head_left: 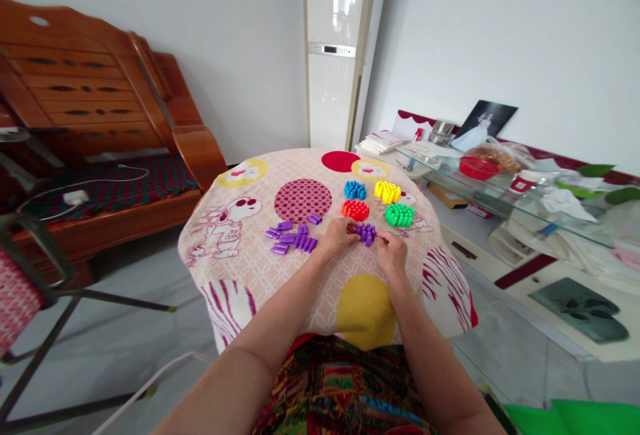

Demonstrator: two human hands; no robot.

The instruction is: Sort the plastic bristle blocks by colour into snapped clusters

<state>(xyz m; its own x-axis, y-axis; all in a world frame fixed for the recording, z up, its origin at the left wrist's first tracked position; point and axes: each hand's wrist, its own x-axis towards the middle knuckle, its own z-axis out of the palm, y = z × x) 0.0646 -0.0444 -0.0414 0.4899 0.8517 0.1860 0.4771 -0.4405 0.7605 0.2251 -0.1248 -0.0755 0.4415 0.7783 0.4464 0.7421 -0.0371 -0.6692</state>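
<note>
On the round table, small purple plastic pieces stand upright in a tight cluster between my two hands. My left hand is at the cluster's left side, fingers curled in against the pieces; whether it holds one is hidden. At the right side is my right hand, its thumb and fingertips pinched together near the cluster, with anything in them too small to make out. More purple pieces lie loose on their sides to the left. Behind my hands stand red pieces, blue pieces, yellow pieces and green pieces, grouped by colour.
A patterned cloth covers the table. A glass-topped cabinet with a red bowl and papers stands at the right. To the left are a wooden bench and a folding chair. A tall white air conditioner stands behind.
</note>
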